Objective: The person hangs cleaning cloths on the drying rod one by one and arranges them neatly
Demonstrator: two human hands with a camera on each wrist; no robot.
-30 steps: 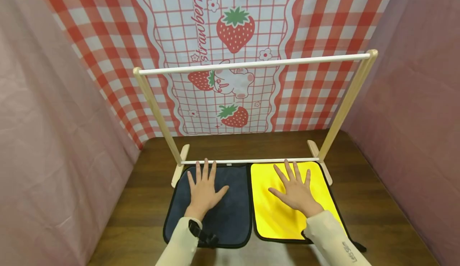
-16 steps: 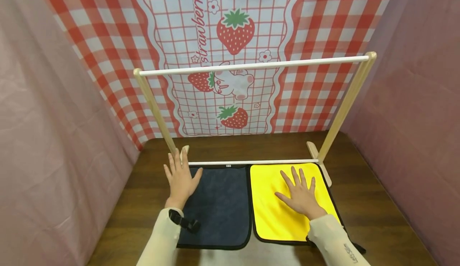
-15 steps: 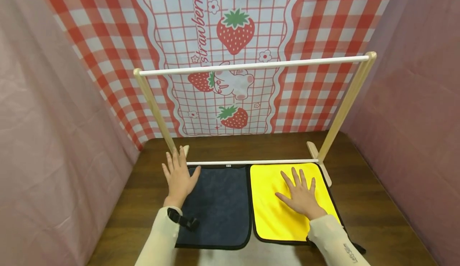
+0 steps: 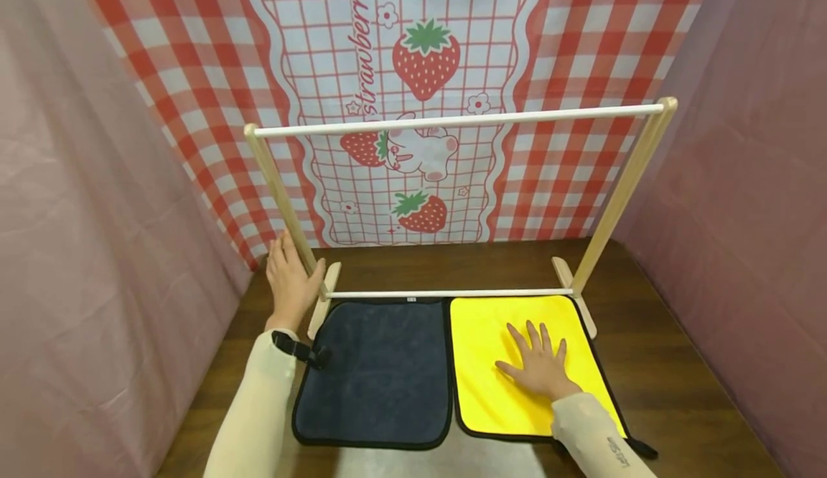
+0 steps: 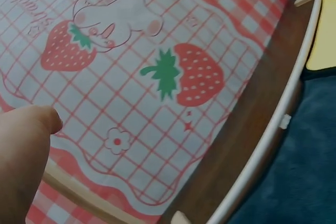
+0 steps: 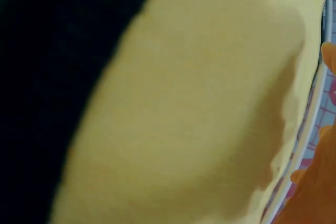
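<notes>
In the head view my left hand is at the left post of a small wooden rack, its thumb overlapping the post and its fingers extended along the outer side. The left wrist view shows the thumb in front of the pale wood. My right hand lies palm down over a yellow cloth with black edging, fingers spread. Beside that cloth a dark navy cloth, also black-edged, lies flat. The right wrist view is mostly yellow cloth, with fingers at the right edge.
The rack has a white top bar and a white lower bar along the cloths' far edges. Behind it hangs a checked strawberry-print sheet. Pink curtains flank the brown wooden table. A black loop sticks out from the yellow cloth's near corner.
My left hand has moved left and away from me, off the navy cloth to the rack's left post. My right hand has slid slightly toward me on the yellow cloth.
</notes>
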